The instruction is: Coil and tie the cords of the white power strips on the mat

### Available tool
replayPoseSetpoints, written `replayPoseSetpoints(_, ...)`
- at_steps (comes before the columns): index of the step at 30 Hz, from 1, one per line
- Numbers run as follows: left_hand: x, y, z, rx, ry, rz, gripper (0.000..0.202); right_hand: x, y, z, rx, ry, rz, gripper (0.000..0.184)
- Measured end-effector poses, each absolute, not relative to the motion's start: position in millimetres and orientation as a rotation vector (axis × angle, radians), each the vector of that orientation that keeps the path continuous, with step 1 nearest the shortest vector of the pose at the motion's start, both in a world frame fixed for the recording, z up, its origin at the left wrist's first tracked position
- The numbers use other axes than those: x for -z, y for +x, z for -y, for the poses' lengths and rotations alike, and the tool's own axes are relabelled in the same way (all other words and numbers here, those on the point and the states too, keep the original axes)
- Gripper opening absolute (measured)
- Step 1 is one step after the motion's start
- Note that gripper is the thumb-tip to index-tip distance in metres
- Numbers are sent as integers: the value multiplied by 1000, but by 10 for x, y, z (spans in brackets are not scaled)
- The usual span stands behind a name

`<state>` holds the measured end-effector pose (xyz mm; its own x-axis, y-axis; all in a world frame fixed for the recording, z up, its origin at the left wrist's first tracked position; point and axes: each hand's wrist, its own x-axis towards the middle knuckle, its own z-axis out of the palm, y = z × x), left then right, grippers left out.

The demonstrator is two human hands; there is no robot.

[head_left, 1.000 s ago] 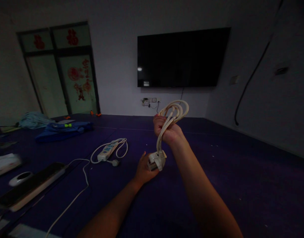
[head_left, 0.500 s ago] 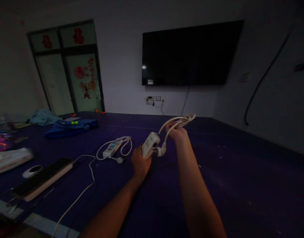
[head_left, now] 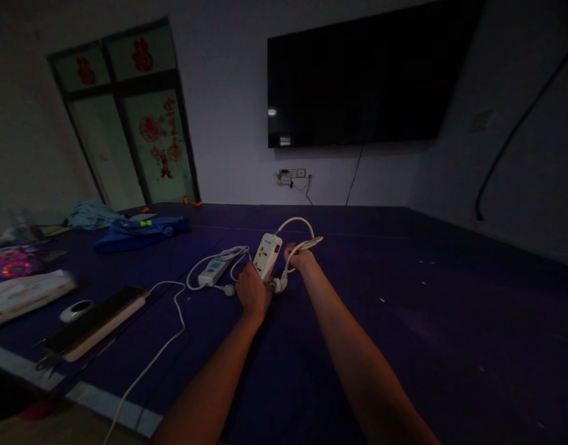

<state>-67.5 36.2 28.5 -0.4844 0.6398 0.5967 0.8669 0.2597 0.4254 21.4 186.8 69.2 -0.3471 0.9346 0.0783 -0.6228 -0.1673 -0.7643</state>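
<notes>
A white power strip [head_left: 266,254] with a red switch is gripped at its lower end by my left hand [head_left: 253,292], tilted up over the purple surface. Its white cable [head_left: 300,220] arcs from the top end over to my right hand [head_left: 298,254], whose fingers are closed around the looped cord. The white plug [head_left: 280,283] hangs beside the strip, close to my left hand. Just left of that hand, a second power strip [head_left: 215,271] lies flat with its cord coiled on and around it.
A long dark-topped device [head_left: 98,321] with a white cord lies at the left, with a white round object [head_left: 77,310] by it. Blue cloth [head_left: 139,232] lies farther back. A large television [head_left: 358,80] hangs on the wall above sockets [head_left: 293,175].
My right hand has moved left and closer to the power strip, bringing the cable loops along. The strip has turned more upright and shifted slightly left. The view has shifted too.
</notes>
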Motion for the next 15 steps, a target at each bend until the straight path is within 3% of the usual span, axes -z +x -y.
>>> replayPoseSetpoints(4,-287,-676,-372,973,-1391,2249,52,-496,169,-1961,-1934,-491,739,21)
replayPoseSetpoints(10,-305,-659,-377,855,-1381,2271,54,-312,183,-2011,-2129,-390,705,37)
replayPoseSetpoints(15,-307,-657,-361,763,-1393,2318,58,-144,260,-2044,-2128,-359,808,31)
